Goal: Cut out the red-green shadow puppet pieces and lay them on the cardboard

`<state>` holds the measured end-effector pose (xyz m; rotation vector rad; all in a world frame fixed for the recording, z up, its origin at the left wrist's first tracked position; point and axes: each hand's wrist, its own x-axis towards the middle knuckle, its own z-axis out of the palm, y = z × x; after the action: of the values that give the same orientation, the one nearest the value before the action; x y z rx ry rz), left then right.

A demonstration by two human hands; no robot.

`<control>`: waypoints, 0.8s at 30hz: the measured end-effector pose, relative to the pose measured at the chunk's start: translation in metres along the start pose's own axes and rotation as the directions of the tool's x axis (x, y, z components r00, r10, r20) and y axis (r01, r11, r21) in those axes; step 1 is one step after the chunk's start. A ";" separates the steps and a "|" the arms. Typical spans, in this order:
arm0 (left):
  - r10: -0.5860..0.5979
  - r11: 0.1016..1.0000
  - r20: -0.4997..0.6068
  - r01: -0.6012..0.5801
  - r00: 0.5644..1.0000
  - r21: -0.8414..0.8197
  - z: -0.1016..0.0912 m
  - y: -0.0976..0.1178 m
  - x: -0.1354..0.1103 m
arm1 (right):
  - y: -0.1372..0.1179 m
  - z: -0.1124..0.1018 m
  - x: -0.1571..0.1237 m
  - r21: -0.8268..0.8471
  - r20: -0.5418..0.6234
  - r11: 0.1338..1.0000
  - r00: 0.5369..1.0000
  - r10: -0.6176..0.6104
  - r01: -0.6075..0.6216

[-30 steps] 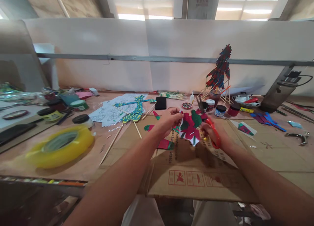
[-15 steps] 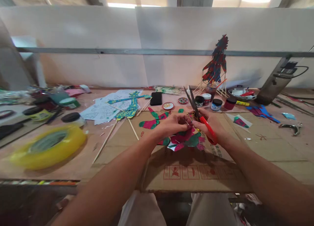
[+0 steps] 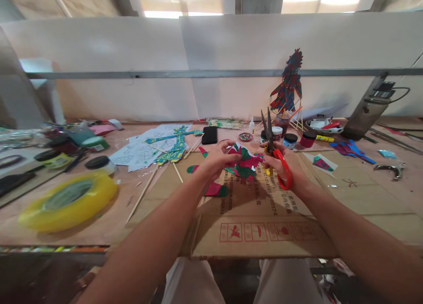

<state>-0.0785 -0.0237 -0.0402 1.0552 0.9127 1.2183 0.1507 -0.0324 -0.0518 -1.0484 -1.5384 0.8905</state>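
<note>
My left hand (image 3: 220, 159) pinches a red-and-green painted paper cutout (image 3: 245, 164) and holds it just above the flattened cardboard (image 3: 261, 220). My right hand (image 3: 280, 165) grips red-handled scissors (image 3: 272, 152), blades pointing up and nearly together, right beside the cutout's right edge. Loose red-and-green cut pieces (image 3: 214, 189) lie on the cardboard below my left hand.
A yellow tape roll (image 3: 66, 200) lies at left near jars and lids. Printed sheets with a blue-green stick puppet (image 3: 175, 147), a black phone (image 3: 209, 135), paint pots (image 3: 291, 141), a standing puppet (image 3: 287, 86), blue scraps (image 3: 352, 150) and pliers (image 3: 391, 169) crowd the back and right.
The cutout was lowered flat toward the cardboard half a second ago and is now lifted again between both hands. The scissors' blades swung upright and closed.
</note>
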 end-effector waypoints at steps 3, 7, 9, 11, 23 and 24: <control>-0.120 0.975 -0.059 0.107 0.991 -0.196 0.005 0.001 0.002 | -0.005 0.008 -0.005 0.134 0.013 0.986 0.995 0.097 -0.097; -0.333 0.856 -0.035 0.287 0.942 -0.430 0.011 0.001 0.001 | 0.001 0.016 -0.005 0.338 -0.010 0.919 0.975 0.222 -0.205; -0.356 0.809 0.021 0.319 0.934 -0.494 0.014 -0.001 -0.001 | 0.007 0.018 -0.003 0.422 -0.038 0.875 0.959 0.279 -0.238; -0.350 0.787 0.086 0.343 0.933 -0.514 0.018 -0.005 -0.005 | 0.012 0.020 -0.002 0.475 -0.064 0.846 0.949 0.309 -0.244; -0.281 0.904 -0.087 0.234 0.956 -0.357 0.042 -0.008 -0.018 | -0.014 0.019 -0.014 0.198 -0.013 0.978 0.998 0.068 -0.064; -0.259 0.910 -0.081 0.215 0.962 -0.355 0.042 -0.006 -0.019 | -0.014 0.018 -0.014 0.182 -0.013 0.982 0.999 0.049 -0.046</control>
<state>-0.0391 -0.0479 -0.0340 0.5738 0.8583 1.1942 0.1317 -0.0512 -0.0471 -0.9612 -1.3941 1.0323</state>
